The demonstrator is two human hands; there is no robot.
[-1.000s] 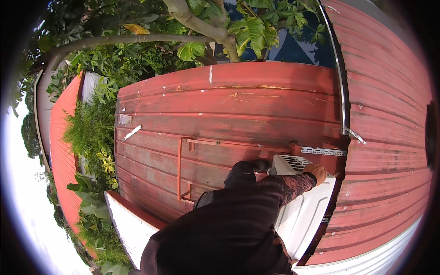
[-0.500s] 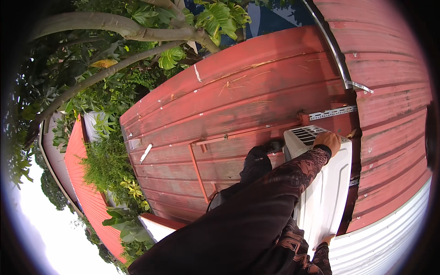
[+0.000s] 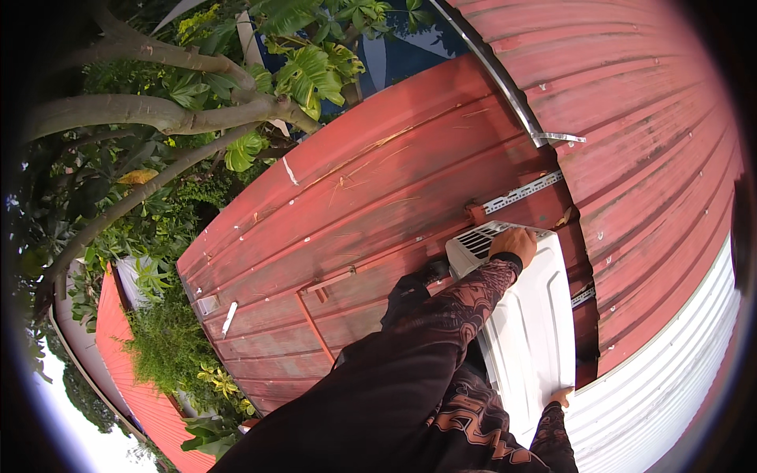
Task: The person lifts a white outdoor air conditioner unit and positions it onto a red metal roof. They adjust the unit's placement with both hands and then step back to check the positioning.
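Note:
A white outdoor air conditioner unit point(image 3: 530, 307) with a dark slatted grille stands in a narrow gap beside the raised red roof edge. My left hand point(image 3: 516, 243) is closed over its far end, near the grille. Farther down, my right hand point(image 3: 561, 396) grips the unit's edge at the near end, its fingers partly hidden. Both sleeves are dark with a brown pattern. A slotted metal rail point(image 3: 524, 191) lies just beyond the far end of the unit. My dark-clad leg and shoe point(image 3: 418, 285) are planted to the left of it.
Ribbed red roofing point(image 3: 355, 213) spreads to the left, carrying a thin red metal frame point(image 3: 314, 319) and a white strip point(image 3: 229, 319). A higher red roof point(image 3: 623, 134) and pale corrugated sheets point(image 3: 662, 378) border the right. Tree branches point(image 3: 158, 114) overhang the far left.
The view has turned, so the roof and unit appear farther left. Both hands keep their hold on the air conditioner unit; any movement of it is hard to tell from the camera's.

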